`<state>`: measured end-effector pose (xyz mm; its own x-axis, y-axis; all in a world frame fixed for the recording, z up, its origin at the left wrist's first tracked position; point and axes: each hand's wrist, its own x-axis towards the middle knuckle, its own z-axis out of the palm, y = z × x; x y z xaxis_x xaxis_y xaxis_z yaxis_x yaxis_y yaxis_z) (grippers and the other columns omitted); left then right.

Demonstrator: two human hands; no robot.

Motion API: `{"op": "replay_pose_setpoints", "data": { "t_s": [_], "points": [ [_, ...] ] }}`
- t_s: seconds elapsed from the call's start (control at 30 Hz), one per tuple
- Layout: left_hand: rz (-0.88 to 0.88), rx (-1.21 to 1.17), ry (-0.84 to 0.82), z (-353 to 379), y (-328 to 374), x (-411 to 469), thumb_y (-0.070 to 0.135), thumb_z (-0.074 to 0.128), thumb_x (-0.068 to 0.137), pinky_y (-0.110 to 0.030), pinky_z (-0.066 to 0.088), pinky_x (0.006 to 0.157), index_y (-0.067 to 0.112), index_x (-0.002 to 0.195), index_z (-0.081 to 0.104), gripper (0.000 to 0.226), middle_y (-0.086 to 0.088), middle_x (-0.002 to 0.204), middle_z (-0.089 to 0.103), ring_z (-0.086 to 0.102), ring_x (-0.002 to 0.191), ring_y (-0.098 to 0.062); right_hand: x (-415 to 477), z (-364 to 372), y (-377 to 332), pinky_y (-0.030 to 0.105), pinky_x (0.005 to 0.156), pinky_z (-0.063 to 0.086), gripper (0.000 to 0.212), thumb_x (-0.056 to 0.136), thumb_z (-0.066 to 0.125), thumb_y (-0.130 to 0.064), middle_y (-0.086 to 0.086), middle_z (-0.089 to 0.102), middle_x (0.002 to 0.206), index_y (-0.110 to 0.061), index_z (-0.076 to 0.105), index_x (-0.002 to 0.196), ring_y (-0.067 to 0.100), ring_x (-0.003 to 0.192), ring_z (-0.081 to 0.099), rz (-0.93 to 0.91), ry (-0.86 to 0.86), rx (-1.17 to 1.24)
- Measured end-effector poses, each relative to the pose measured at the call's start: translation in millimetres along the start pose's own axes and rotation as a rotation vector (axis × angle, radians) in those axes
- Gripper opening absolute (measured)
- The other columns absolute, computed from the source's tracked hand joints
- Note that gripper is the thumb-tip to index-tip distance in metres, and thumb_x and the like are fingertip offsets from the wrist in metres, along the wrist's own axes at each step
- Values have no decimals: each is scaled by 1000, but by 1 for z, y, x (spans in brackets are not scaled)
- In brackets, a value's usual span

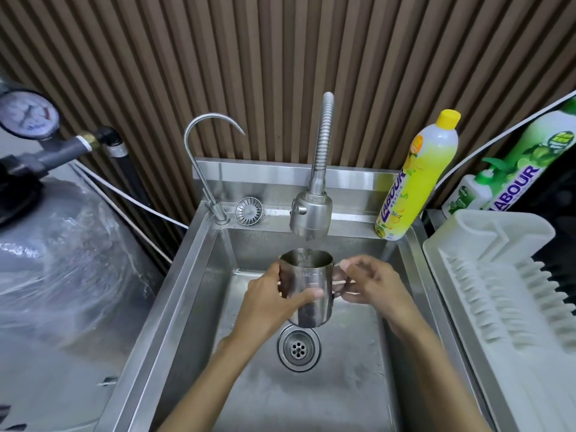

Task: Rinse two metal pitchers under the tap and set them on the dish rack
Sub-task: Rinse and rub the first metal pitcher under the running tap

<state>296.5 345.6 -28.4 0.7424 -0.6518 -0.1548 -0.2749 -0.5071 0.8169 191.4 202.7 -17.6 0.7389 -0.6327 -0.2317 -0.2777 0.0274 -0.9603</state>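
A metal pitcher is held upright over the steel sink, right under the tap head. A thin stream of water runs from the tap into its open mouth. My left hand wraps around the pitcher's body from the left, thumb across its front. My right hand grips the handle on the pitcher's right side. The white dish rack stands to the right of the sink with nothing on it. Only one pitcher is in view.
A yellow dish-soap bottle stands on the sink's back right corner. A thin curved second tap and a loose strainer sit on the back ledge. The drain lies below the pitcher. A wrapped tank fills the left.
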Motion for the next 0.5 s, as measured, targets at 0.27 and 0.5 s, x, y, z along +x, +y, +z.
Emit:
{"op": "replay_pose_setpoints", "data": {
  "t_s": [0.27, 0.5],
  "points": [
    [79, -254, 69, 20, -2, 9, 20, 82, 68, 1, 41, 74, 15, 119, 52, 60, 10, 103, 63, 58, 97, -7, 1, -1, -8, 33, 85, 43, 13, 90, 56, -18, 0, 65, 84, -14, 55, 78, 16, 83, 59, -195, 81, -189],
    [325, -148, 233, -3, 3, 7, -2, 78, 67, 6, 32, 84, 19, 137, 40, 82, 16, 120, 45, 48, 106, 12, 12, 27, 15, 32, 100, 46, 21, 96, 39, -1, 12, 61, 90, -10, 46, 78, 21, 93, 64, -20, -129, 663]
  ]
}}
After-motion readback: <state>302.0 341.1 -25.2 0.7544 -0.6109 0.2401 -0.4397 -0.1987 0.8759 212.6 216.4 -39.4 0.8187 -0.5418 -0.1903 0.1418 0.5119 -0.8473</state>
